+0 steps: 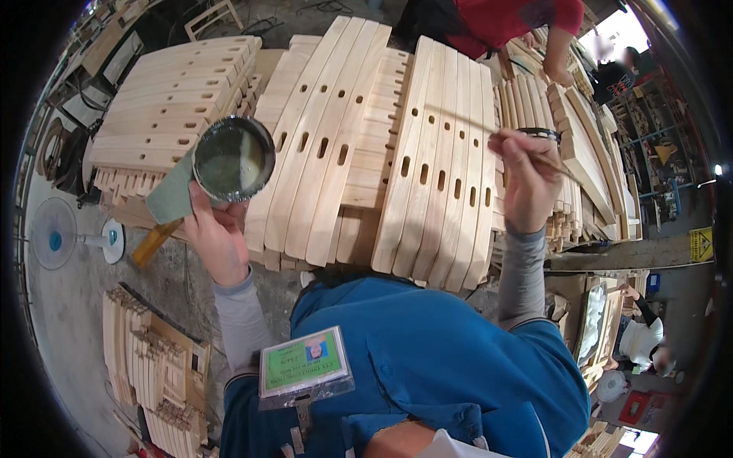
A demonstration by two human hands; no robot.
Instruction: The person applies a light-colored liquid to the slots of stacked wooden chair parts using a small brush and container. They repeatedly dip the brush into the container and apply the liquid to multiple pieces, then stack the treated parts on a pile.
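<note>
My left hand (216, 233) grips a round cup (233, 164) with a dark rim. Inside it is a greenish-grey, pale-streaked liquid. A flat green piece (169, 192) shows beside the cup; whether it is part of it I cannot tell. My right hand (528, 172) pinches a thin stick (551, 162) that slants over the slats, its far end blurred. Between my hands lie pale wooden slats (439, 160) with oval slots, in rows side by side. The left row (328, 141) reaches close to the cup.
More slotted boards (172, 99) are stacked at the far left, and wooden bars (588, 153) at the right. Across the stack, a person in a red shirt (504, 27) reaches toward the wood. A fan (55, 235) and a wood pile (156, 366) stand at the left.
</note>
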